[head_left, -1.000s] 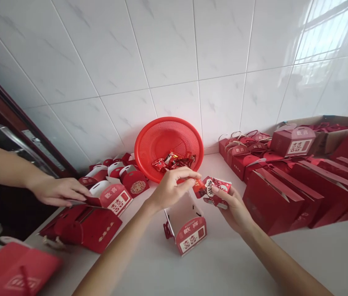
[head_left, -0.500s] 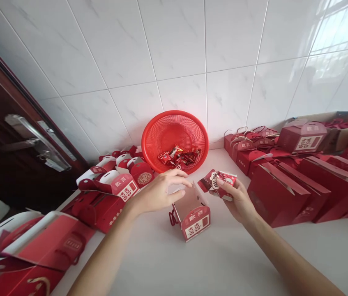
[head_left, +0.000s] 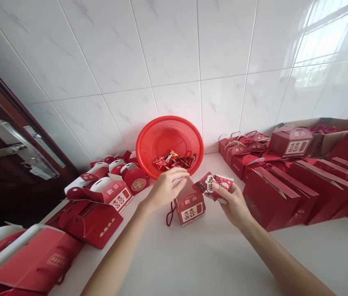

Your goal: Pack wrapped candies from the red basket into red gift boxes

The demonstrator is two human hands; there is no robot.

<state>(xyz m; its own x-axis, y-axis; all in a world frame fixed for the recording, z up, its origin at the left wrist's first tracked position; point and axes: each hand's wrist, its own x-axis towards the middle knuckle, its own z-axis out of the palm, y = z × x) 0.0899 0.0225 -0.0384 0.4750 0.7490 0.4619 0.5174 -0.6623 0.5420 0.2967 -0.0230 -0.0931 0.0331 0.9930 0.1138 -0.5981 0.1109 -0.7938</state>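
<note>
A small red paper gift box [head_left: 191, 208] with pale printed characters stands on the table in front of me, a dark red cord loop at its left side. My left hand [head_left: 168, 187] is at its far left, fingers curled over the upper edge and thumb against it. The fingertips are partly hidden. Right of the box, my right hand [head_left: 234, 204] pinches several red candy packets [head_left: 212, 187] between thumb and fingers. Behind my left hand, a red plastic basket [head_left: 170, 119] leans towards me against the wall, with shiny wrapped candies [head_left: 174, 159] in its bottom.
Several red gift boxes [head_left: 116, 193] line the left side, beside a dark door [head_left: 1, 172]. On the right stand red boxes [head_left: 292, 142], upright red cartons [head_left: 272, 201] and an open cardboard box [head_left: 324, 144]. A white tiled wall [head_left: 174, 53] is behind.
The gift box has shifted away from me and turned, with my left hand now on its far edge. My right hand keeps its packets beside it. The camera view has shifted slightly.
</note>
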